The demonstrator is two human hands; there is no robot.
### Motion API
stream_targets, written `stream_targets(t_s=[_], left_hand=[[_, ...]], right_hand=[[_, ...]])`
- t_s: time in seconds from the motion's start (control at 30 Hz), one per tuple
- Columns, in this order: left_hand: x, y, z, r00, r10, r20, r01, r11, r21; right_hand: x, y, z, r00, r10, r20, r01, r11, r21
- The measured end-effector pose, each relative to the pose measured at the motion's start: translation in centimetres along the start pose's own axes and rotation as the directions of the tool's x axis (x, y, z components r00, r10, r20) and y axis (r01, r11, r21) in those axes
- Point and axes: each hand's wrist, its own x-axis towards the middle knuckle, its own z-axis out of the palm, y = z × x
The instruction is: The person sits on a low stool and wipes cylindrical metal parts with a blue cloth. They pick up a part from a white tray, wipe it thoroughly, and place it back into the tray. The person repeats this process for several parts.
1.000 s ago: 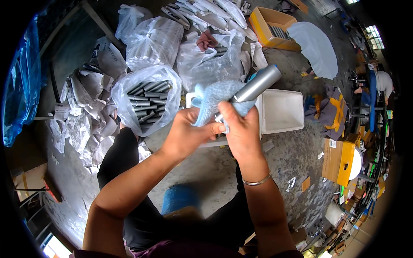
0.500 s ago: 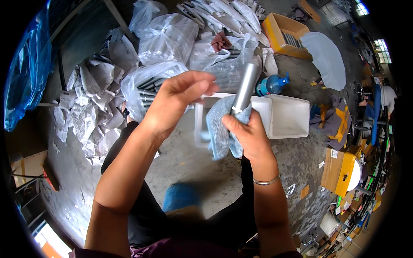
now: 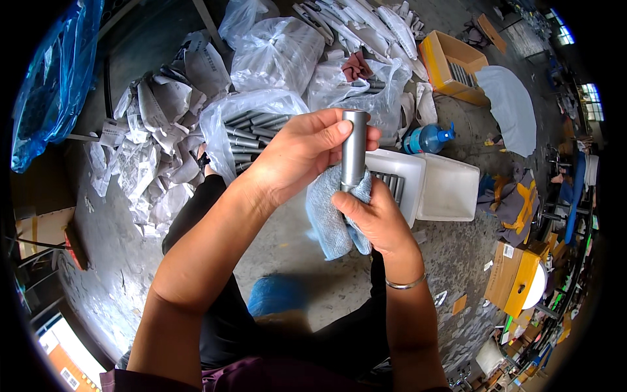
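A grey metal tube stands nearly upright between my hands. Near its top, my left hand pinches it with the thumb in front and fingers behind. My right hand is closed round the lower end through a light blue cloth, whose loose part hangs down to the left. Behind my hands is a white plastic box holding several similar tubes, partly hidden by the cloth and right hand. An open clear plastic bag beyond my left forearm contains more grey tubes.
Right of the box lies another white tray, with a blue bottle behind it. Crumpled paper is heaped at left. Filled plastic bags and a yellow carton stand farther back. A cardboard box sits at right.
My left hand has come right and taken hold of the tube's upper end. The tube has turned from a rightward tilt to nearly upright and shifted slightly left.
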Motion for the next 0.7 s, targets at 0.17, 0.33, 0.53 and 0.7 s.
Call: stream_targets(t_s=[0.17,0.33,0.53,0.7], left_hand=[[0.1,-0.1,0.1,1.000,-0.003,-0.016,0.002,0.998,-0.070],[0.3,-0.5,-0.1,0.999,0.023,-0.045,-0.028,0.994,-0.110],[0.4,-0.7,0.1,0.997,0.011,-0.079,-0.022,0.991,-0.130],[0.4,-1.1,0.0,0.999,-0.009,-0.041,0.000,0.973,-0.231]], right_hand=[[-0.7,0.3,0.0,0.992,-0.058,-0.110,0.063,0.997,0.035],[-0.2,1.3,-1.2,0.962,-0.021,-0.274,0.081,0.975,0.208],[-0.2,1.0,-1.3,0.898,-0.156,-0.410,0.223,0.967,0.120],[-0.5,-1.0,-0.4,0.759,-0.337,-0.557,0.343,0.934,-0.098]])
